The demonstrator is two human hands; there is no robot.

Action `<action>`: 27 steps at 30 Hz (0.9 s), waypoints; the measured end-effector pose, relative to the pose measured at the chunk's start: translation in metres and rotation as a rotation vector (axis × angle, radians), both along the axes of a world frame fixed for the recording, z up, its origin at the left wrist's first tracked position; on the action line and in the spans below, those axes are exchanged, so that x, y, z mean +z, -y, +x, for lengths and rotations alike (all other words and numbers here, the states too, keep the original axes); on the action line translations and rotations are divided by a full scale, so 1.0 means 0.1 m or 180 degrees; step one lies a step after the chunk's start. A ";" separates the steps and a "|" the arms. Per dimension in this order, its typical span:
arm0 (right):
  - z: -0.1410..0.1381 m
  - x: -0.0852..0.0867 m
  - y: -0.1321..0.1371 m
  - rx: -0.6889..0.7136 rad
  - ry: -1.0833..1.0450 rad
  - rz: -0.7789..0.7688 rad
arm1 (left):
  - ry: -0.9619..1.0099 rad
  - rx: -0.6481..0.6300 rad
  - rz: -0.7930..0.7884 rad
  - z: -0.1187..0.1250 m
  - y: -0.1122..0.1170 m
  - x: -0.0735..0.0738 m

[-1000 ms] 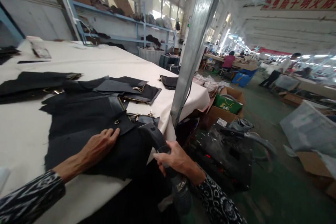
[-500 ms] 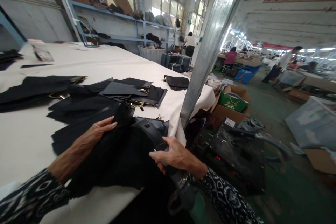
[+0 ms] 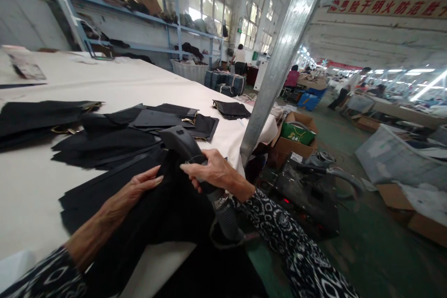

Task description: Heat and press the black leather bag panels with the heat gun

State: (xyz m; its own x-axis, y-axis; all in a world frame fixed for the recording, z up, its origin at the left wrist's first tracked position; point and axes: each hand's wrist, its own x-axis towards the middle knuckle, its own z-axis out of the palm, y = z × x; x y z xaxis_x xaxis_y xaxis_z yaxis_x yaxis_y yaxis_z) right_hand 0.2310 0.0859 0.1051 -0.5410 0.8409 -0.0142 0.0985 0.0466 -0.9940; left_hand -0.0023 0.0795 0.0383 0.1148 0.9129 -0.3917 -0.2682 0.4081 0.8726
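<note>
Our right grip (image 3: 214,172) raised the black handheld tool (image 3: 179,142) higher, its nose tipped up and away from us. The black fabric panel (image 3: 174,205), which had lain flat under our left grip (image 3: 139,191), was bunched up beside that hand. A person in a white top (image 3: 239,56) came into view down the far aisle.

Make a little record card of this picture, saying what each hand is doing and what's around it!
Place: a big workshop with long tables
Left hand: resting on black fabric
Right hand: gripping a black handheld tool
Underneath: white-covered table
On the table: more black fabric pieces
Beside the table: metal post, cardboard box
Far away: a person standing
</note>
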 end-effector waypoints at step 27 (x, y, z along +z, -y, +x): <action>0.85 0.14 0.72 -0.0653 0.0180 0.0127 | -0.0582 0.1255 0.1896 -0.03 0.11 1.00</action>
State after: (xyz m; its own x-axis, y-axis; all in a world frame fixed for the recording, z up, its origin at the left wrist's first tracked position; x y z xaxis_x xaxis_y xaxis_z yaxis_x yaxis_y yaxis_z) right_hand 0.3163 0.0139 0.1191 -0.3578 0.9338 -0.0042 0.1655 0.0590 -0.9844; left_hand -0.0050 0.0680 0.1381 -0.2854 0.9369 0.2021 -0.1261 -0.2457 0.9611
